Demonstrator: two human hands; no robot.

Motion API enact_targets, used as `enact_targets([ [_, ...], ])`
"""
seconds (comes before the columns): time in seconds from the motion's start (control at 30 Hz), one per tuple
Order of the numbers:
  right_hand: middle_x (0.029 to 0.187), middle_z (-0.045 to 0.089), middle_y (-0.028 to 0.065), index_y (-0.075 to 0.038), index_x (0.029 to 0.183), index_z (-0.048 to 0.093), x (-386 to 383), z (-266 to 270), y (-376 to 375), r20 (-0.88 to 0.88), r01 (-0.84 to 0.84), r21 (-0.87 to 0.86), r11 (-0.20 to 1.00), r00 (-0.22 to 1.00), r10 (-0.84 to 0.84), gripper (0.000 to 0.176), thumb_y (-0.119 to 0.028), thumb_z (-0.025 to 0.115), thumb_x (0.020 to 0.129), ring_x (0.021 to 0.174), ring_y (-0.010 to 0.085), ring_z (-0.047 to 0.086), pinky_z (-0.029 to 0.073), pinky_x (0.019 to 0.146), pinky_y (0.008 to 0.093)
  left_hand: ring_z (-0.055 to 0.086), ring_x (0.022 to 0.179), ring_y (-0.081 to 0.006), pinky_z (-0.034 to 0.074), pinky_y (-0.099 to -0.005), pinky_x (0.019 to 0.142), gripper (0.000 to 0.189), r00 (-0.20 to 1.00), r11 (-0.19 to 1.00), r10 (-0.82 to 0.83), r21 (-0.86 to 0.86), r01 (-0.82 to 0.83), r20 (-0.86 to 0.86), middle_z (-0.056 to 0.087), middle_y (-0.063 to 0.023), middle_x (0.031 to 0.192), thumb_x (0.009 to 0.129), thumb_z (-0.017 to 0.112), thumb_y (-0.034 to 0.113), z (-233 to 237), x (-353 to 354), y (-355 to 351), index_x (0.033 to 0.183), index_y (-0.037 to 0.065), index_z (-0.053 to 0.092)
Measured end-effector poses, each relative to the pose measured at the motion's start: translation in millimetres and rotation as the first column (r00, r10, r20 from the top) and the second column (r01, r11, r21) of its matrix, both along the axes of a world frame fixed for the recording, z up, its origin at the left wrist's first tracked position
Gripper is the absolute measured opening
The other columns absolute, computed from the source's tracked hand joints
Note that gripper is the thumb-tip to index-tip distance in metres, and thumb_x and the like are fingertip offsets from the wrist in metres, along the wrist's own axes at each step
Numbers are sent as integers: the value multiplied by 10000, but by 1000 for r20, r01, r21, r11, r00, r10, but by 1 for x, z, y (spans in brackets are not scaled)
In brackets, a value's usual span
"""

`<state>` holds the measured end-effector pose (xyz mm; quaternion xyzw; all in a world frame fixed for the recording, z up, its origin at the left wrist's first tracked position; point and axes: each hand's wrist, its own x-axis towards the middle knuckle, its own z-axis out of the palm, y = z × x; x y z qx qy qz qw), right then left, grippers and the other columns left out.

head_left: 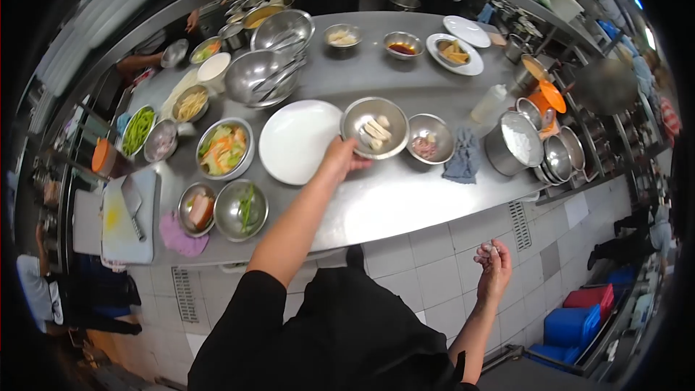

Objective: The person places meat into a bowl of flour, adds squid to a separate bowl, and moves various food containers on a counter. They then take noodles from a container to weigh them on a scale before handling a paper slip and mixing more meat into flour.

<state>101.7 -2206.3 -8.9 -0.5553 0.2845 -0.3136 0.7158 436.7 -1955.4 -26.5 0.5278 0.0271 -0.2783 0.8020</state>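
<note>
My left hand (343,158) grips the rim of a steel bowl (375,128) that holds pale sliced pieces, just right of a large white plate (300,142). To the right of it stands a smaller steel bowl (430,139) with pinkish shredded food. My right hand (494,255) is raised over the floor beyond the table's front edge, its fingers curled and whitish at the tips; what they hold, if anything, is too small to make out. Left of the plate is a bowl of mixed cut vegetables (225,148).
Bowls with meat (197,209) and green stalks (242,210) stand front left, beside a cutting board (129,215) with a cleaver (133,199). A blue cloth (462,157) and a steel pot (514,143) are at right. Other people stand around the kitchen.
</note>
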Motion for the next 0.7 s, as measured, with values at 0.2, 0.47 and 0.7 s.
enact_targets([
  [0.2, 890, 613, 116, 6, 1085, 522, -11, 18, -45, -107, 77, -89, 993, 991, -86, 221, -103, 517, 894, 767, 166, 600, 496, 641, 270, 622, 850, -345, 551, -444, 729, 357, 993, 988, 112, -103, -115, -36, 561, -226, 1028, 864, 484, 140, -37, 151, -41, 1118, -106, 439],
  [0.47, 892, 614, 107, -18, 1095, 521, 6, 2, -86, -132, 98, -21, 995, 986, -100, 237, -121, 538, 883, 765, 169, 597, 493, 638, 273, 621, 888, -320, 548, -392, 715, 470, 903, 903, 427, 35, -429, 49, 499, -180, 1131, 907, 539, 263, -13, 147, -24, 1227, -42, 381],
  [0.7, 907, 613, 102, -14, 1144, 496, 93, -2, -126, -102, -195, -41, 980, 977, 190, 315, -163, 566, 876, 790, 174, 589, 477, 660, 277, 602, 704, -116, 492, -227, 623, 203, 489, 483, 613, 196, -854, 620, 606, -28, 875, 926, 525, 219, 17, -37, 161, 1018, 44, 571],
])
